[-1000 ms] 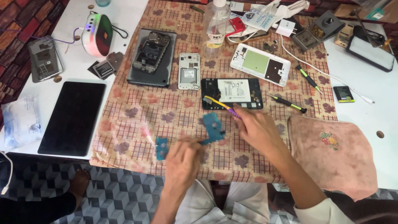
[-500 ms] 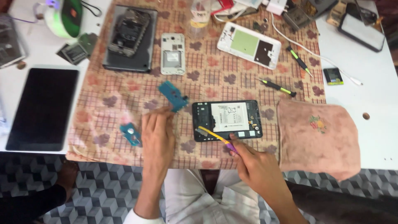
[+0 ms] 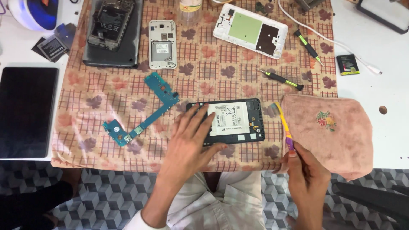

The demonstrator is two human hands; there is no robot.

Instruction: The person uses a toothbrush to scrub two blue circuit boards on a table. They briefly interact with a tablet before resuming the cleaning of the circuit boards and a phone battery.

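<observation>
Left hand (image 3: 190, 142) flat on open tablet (image 3: 232, 122), fingers covering its left end; right end uncovered. Just left of hand: blue circuit board (image 3: 142, 108), narrow bare cloth between. Beyond fingertips: open cloth strip, then small white phone shell (image 3: 162, 44). Right hand (image 3: 307, 179) grips yellow brush (image 3: 284, 124) at table edge; pink towel (image 3: 341, 132) touching on its right, tablet near on left. Black screwdriver (image 3: 280, 79) beyond brush tip.
</observation>
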